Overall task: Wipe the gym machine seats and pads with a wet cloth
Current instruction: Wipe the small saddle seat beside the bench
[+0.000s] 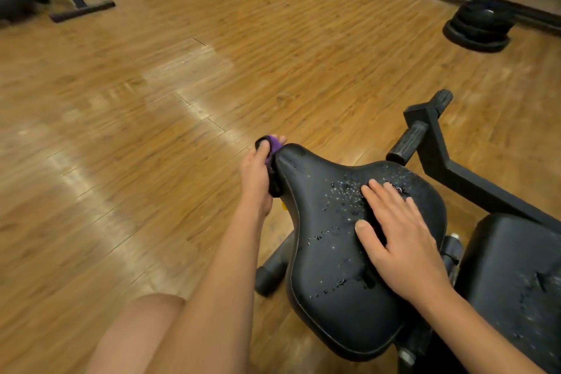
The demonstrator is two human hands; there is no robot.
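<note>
Head view: the left hand (256, 174) is gripping a purple-and-black cloth (274, 143) against the narrow nose of the black seat (328, 255), which is sitting in the right foreground, beaded with water drops (346, 191). The right hand (400, 234) is lying flat on the seat, fingers straight. A black pad (516, 267) is standing just beside it, and grip handles (406, 143) are jutting out behind.

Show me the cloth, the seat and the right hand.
cloth (274, 146), head view, purple fold at seat's nose
seat (331, 252), head view, wet top surface
right hand (403, 237), head view, back of hand
</note>
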